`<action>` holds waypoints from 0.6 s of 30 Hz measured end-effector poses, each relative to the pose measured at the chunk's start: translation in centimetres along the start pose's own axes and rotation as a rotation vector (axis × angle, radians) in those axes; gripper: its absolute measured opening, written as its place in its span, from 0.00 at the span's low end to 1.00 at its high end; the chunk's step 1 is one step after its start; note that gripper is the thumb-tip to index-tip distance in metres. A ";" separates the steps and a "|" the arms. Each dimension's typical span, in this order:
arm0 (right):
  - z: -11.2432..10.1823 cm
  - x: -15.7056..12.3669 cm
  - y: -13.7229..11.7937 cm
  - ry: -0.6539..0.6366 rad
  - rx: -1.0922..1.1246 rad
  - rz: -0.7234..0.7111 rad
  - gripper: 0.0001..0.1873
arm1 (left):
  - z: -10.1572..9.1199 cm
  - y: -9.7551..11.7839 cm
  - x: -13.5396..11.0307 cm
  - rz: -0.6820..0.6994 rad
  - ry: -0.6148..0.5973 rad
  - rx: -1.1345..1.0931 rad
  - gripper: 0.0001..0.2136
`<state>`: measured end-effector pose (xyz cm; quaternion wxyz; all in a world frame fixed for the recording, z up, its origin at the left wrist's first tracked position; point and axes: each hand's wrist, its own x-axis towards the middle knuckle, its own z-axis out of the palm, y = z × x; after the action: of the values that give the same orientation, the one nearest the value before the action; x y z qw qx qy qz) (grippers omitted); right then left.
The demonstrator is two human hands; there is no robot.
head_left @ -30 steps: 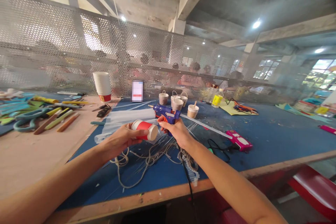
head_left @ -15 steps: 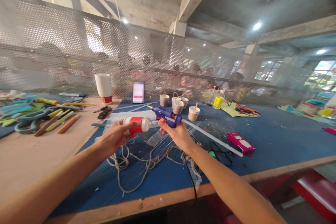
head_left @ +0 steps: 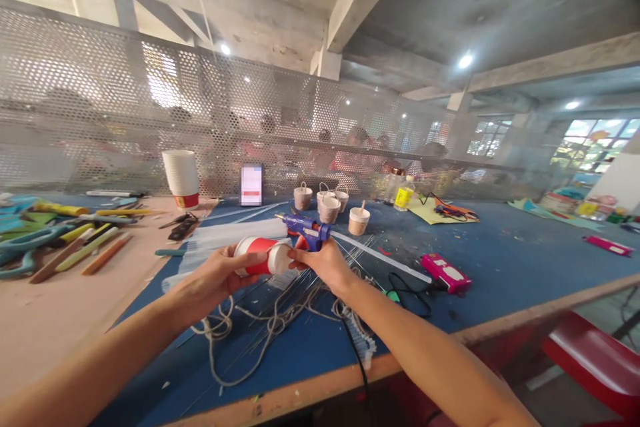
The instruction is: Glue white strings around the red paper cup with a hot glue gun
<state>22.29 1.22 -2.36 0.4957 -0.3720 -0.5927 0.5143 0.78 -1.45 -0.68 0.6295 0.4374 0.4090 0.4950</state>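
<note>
My left hand (head_left: 213, 278) is wrapped round a red and white paper cup (head_left: 260, 256), held on its side with the base pointing right. My right hand (head_left: 320, 265) grips a blue glue gun (head_left: 304, 230) whose nozzle points left, just above the cup. Its black cord (head_left: 357, 360) runs back over the table edge. Both hands meet over a tangle of pale string (head_left: 260, 320) on the blue mat (head_left: 500, 260).
A stack of paper cups (head_left: 182, 177) stands at the back left, near pencils and scissors (head_left: 65, 240). Small string-wrapped cup baskets (head_left: 330, 205), bottles (head_left: 400, 191), a pink box (head_left: 446, 272) and clear glue sticks (head_left: 225, 235) lie beyond. A perforated metal screen (head_left: 150, 113) backs the table, people behind it.
The cup and glue gun have come closer together, the gun's nozzle now over the cup's base end. The view has shifted slightly.
</note>
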 end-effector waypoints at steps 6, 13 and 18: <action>-0.3 0.0 -0.4 0.050 0.026 -0.051 0.22 | 0.2 0.4 -0.5 -0.066 -0.051 -0.008 0.14; -0.8 -0.1 -0.8 0.068 -0.057 -0.038 0.23 | 0.1 0.2 -0.5 -0.059 -0.094 -0.101 0.13; -0.8 -0.3 -1.1 0.113 -0.116 -0.145 0.25 | -1.3 0.1 1.0 0.106 0.125 -0.211 0.10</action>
<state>23.21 0.90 -1.35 0.5418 -0.3845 -0.6180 0.4204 -0.34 -0.27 -1.01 0.6183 0.3583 0.3693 0.5941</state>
